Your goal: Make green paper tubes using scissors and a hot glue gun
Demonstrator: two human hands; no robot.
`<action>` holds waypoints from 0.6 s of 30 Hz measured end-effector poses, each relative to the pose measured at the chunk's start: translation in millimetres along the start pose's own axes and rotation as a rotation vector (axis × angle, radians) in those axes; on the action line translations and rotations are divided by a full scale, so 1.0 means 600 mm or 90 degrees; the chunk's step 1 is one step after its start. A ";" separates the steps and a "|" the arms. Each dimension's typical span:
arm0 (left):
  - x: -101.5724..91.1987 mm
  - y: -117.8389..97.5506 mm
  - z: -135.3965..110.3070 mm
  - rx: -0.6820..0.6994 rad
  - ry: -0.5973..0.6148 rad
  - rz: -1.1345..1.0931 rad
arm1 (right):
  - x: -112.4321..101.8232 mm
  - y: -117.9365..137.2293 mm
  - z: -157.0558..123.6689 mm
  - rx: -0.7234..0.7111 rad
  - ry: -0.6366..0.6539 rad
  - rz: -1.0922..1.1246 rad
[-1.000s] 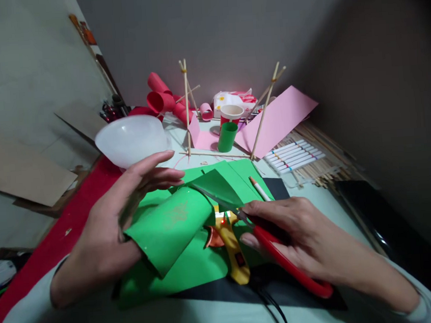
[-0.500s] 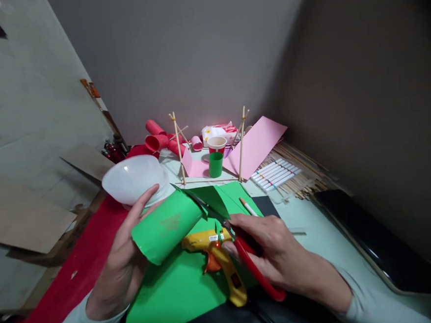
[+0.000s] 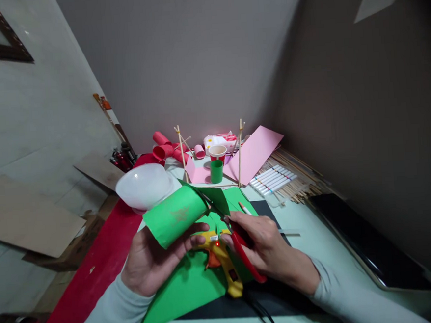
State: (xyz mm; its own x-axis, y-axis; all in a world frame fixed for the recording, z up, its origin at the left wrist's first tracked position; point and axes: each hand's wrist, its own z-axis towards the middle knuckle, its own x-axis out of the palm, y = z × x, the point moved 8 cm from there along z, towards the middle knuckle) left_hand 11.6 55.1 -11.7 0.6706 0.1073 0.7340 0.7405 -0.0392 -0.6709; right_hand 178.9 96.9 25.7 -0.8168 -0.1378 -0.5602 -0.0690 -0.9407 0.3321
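Observation:
A green paper-covered tube (image 3: 175, 216) is tilted in the air, its right end higher. My left hand (image 3: 154, 259) cradles it from below, palm up, with the fingers stretched out under it. My right hand (image 3: 267, 244) is closed around the red handles of the scissors (image 3: 246, 255). Their dark blades lie at the tube's right end, across a loose flap of green paper (image 3: 217, 198) sticking out there. Below both hands a yellow glue gun (image 3: 228, 271) lies on a green paper sheet (image 3: 184, 291), partly covered by my left fingertips.
Behind stand a small green cup-shaped roll (image 3: 216, 171), a paper cup (image 3: 218, 152) and a stick frame (image 3: 240, 155). A white bowl (image 3: 143, 186) is at left; white markers (image 3: 274, 179), wooden sticks and a black tablet-like slab (image 3: 369, 242) are at right. Black cord runs from the glue gun.
My left hand has turned from gripping the tube's side to supporting it underneath, fingers now reaching right. The scissors stay at the flap. The view has shifted slightly.

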 end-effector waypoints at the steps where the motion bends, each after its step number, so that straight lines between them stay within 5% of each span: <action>1: 0.006 0.003 0.001 0.006 0.002 -0.016 | -0.002 0.001 0.000 -0.003 -0.005 -0.001; 9: 0.022 0.011 -0.002 0.089 -0.065 -0.091 | -0.017 0.005 -0.003 -0.029 -0.027 -0.009; 18: 0.035 -0.017 -0.024 0.198 -0.282 0.015 | -0.017 0.005 -0.002 -0.025 -0.021 0.001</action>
State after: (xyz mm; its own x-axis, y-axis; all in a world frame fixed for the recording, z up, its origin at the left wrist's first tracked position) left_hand 18.6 43.3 11.9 0.5546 0.5210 0.6489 0.6329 0.2422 -0.7354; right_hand 187.7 95.0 31.4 -0.8354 -0.1304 -0.5339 -0.0452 -0.9519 0.3031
